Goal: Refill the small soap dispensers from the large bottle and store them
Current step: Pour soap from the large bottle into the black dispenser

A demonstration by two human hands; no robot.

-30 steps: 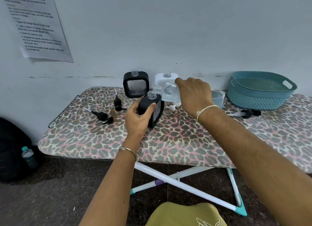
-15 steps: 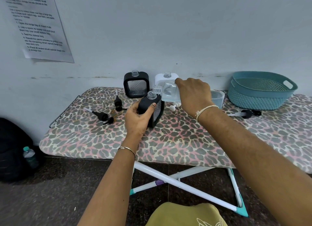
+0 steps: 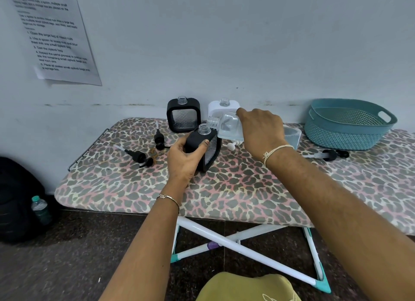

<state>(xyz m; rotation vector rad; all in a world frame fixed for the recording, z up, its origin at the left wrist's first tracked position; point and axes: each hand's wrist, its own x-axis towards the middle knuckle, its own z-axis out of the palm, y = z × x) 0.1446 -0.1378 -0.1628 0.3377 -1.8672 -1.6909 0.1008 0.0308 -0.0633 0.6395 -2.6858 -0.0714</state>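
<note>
My left hand [image 3: 186, 160] grips a black square soap dispenser [image 3: 207, 149] that stands uncapped on the leopard-print board [image 3: 235, 188]. In my right hand [image 3: 261, 129] is the large clear bottle [image 3: 226, 126], tipped sideways with its open neck just above and right of the dispenser's mouth. A second black dispenser [image 3: 183, 115] and a white one [image 3: 221, 106] stand uncapped at the back by the wall. I cannot tell whether liquid is flowing.
Two black pump heads [image 3: 140, 156] [image 3: 159, 138] lie left of the dispensers, another [image 3: 332, 154] lies right, and a white pump [image 3: 231, 146] sits under the bottle. A teal basket [image 3: 347, 123] stands at the back right. A water bottle [image 3: 40, 208] is on the floor.
The view has shifted slightly. Both hands stay in place, with the clear bottle still tipped over the black dispenser's mouth.
</note>
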